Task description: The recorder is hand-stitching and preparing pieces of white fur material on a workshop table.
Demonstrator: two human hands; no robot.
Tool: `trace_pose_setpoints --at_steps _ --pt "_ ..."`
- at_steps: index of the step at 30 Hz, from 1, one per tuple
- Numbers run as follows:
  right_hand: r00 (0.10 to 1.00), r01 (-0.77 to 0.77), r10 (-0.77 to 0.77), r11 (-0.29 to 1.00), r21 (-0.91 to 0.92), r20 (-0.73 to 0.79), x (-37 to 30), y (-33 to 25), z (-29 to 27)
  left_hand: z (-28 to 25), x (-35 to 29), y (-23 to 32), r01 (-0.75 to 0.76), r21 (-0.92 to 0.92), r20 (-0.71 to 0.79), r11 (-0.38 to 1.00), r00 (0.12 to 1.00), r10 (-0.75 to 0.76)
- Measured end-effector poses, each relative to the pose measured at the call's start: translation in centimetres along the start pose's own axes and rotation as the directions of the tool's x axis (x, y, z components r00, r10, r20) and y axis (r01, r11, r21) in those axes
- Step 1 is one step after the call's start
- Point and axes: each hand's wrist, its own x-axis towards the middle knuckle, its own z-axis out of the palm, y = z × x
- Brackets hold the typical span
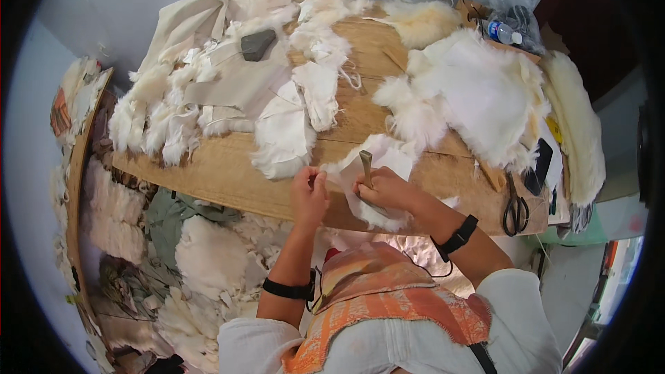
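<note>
A white fur piece (395,157), skin side up, lies at the table's near edge, with part of it hanging over. My right hand (385,189) is closed round a brass-coloured furrier's knife (366,165). Its flared end points up, and its lower end is hidden by my fingers and the fur. My left hand (309,195) is closed in a pinch at the left edge of the same piece. Just beyond my left hand lies another white fur piece (282,131), its skin side showing.
Cream pelts and scraps (239,76) heap the wooden table's (360,114) left side; a grey stone-like block (258,45) sits on them. At right are a large white pelt (478,90), black scissors (515,211), a dark phone (537,166) and a plastic bottle (504,32). Fur pieces (215,253) pile below.
</note>
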Motion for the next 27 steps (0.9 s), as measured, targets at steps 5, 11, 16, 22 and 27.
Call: trace_pose_setpoints --at_steps 5,11,16,22,27 --pt "0.995 -0.085 0.088 0.995 -0.056 0.046 -0.6 -0.3 0.0 -0.7 -0.5 2.0 0.028 -0.017 0.096 0.999 0.995 -0.026" --pt "0.998 -0.055 0.056 0.997 -0.05 0.036 -3.1 -0.6 -0.3 -0.8 -1.5 3.9 0.05 -0.139 0.052 0.989 0.998 -0.044" --pt "0.998 -0.036 0.036 0.999 -0.01 0.049 -4.4 0.0 -0.2 -1.5 -2.8 4.6 0.018 -0.173 0.113 0.985 0.994 0.001" --pt "0.994 -0.107 0.107 0.994 0.009 0.037 -5.8 -0.2 -0.1 -0.5 -4.1 6.3 0.096 -0.34 0.198 0.936 0.98 -0.029" --pt "0.992 -0.112 0.105 0.987 0.111 0.071 -6.9 -0.2 -0.6 -1.0 -4.8 6.2 0.044 -0.444 0.182 0.895 0.982 0.042"
